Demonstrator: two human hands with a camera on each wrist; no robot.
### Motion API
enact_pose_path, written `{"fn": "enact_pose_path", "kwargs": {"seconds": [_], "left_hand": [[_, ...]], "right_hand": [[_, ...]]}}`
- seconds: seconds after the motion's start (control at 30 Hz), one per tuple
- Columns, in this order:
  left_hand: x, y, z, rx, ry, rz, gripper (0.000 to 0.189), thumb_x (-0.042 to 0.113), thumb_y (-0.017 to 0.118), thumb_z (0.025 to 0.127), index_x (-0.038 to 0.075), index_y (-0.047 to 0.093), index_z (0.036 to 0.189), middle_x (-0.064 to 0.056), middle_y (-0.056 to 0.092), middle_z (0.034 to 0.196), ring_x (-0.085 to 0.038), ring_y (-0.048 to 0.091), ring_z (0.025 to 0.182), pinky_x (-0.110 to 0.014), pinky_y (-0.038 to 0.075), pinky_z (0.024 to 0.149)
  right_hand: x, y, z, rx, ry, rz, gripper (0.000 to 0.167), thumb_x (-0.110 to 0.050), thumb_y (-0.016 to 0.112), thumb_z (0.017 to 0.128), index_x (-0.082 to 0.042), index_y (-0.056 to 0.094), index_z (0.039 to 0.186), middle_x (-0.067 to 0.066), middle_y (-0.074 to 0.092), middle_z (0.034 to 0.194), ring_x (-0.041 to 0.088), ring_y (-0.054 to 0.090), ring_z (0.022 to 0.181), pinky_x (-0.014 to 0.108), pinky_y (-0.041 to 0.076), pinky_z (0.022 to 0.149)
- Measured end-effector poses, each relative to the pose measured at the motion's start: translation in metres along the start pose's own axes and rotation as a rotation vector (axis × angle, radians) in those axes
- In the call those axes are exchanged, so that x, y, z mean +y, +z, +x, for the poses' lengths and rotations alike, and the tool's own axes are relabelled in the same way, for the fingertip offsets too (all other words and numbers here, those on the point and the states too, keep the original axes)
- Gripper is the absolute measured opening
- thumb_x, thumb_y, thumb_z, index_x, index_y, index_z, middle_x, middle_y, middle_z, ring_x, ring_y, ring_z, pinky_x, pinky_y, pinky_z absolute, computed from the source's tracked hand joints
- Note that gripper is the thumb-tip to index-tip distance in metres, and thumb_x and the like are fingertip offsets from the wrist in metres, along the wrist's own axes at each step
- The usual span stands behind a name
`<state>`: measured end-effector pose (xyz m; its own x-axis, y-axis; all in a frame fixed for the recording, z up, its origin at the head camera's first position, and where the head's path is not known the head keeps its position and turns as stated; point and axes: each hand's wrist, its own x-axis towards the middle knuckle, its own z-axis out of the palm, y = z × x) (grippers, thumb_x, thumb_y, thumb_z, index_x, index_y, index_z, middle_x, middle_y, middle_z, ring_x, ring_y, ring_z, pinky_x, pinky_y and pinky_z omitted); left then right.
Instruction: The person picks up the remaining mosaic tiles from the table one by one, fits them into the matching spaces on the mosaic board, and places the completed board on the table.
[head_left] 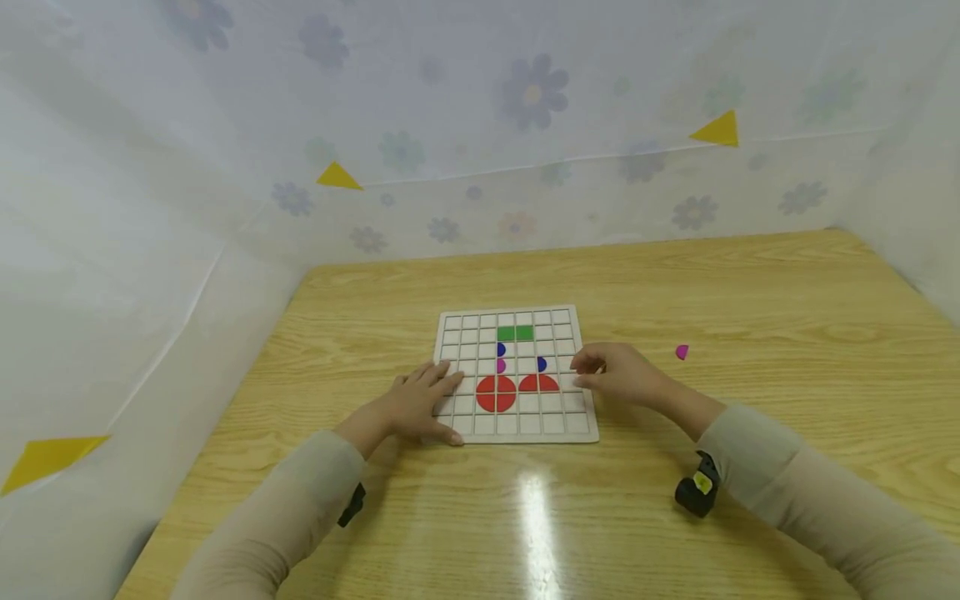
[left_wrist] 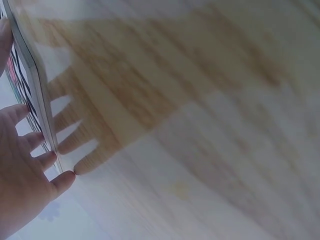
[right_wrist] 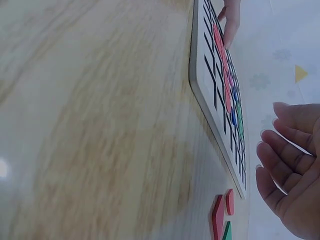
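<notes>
A white gridded board (head_left: 529,425) lies on the table. My left hand (head_left: 415,403) rests spread over its left edge, with the thumb at the near corner. On the grid sit a green rectangle (head_left: 507,333), blue pieces (head_left: 542,365), a magenta piece (head_left: 501,366), a red circle (head_left: 487,385) made of quarters, and a red half circle (head_left: 529,384). My right hand (head_left: 621,373) hovers at the board's right edge, fingers loosely bent and nothing between them in the right wrist view. Red pieces (right_wrist: 218,216) and a green piece (right_wrist: 227,232) lie beside the board, hidden in the head view.
A loose magenta piece (head_left: 682,352) lies on the wooden table (head_left: 375,533) to the right of my right hand. Flowered white sheeting (head_left: 480,150) hangs behind the table, with yellow triangles (head_left: 717,130) on it.
</notes>
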<state>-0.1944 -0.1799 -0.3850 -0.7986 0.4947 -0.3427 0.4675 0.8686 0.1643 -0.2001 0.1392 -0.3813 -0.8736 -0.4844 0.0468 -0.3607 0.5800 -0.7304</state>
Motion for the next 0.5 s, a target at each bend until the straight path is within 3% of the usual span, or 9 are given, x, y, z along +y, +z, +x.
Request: {"fn": "enact_pose_path", "kwargs": {"seconds": [0.5], "left_hand": [[0.005, -0.006, -0.004, -0.027, -0.007, 0.021, 0.097, 0.065, 0.055, 0.065, 0.016, 0.016, 0.139, -0.011, 0.006, 0.143, -0.032, 0.003, 0.128, -0.055, 0.012, 0.094]], "right_hand": [[0.016, -0.012, -0.024, 0.018, 0.042, -0.01, 0.017, -0.011, 0.061, 0.08, 0.0, 0.06, 0.093, 0.002, 0.058, 0.083, 0.017, 0.053, 0.079, 0.033, 0.042, 0.07]]}}
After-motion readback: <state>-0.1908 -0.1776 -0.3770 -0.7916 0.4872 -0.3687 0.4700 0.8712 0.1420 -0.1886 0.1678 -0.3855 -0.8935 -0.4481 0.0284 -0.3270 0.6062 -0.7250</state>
